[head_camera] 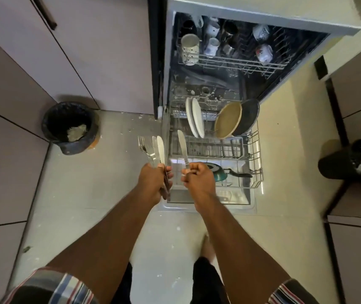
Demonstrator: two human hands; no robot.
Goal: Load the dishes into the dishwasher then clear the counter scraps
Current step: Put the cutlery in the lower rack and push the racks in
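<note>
1. The left hand (pixel 153 183) is wrapped tight around a bundle of cutlery (pixel 154 150), fingers clamped on the handles. I can make out a fork and a couple of table knives, tips pointing away from the person.
2. The right hand (pixel 197 178) pinches a single table knife (pixel 182 148) by its handle, fingers curled on it, blade up over the front of the lower rack (pixel 255 150).
3. The dishwasher (pixel 219 106) stands open with that lower rack pulled out. Two white plates (pixel 194 120) stand on edge in it, a tan plate (pixel 227 122) leans against a dark pan (pixel 248 117), and a teal pan (pixel 219 172) sits near the front.
4. The upper rack (pixel 241 62) holds mugs (pixel 190 49) and cups.
5. A black bin (pixel 70 128) sits on the floor to the left and another bin (pixel 354 163) to the right.
</note>
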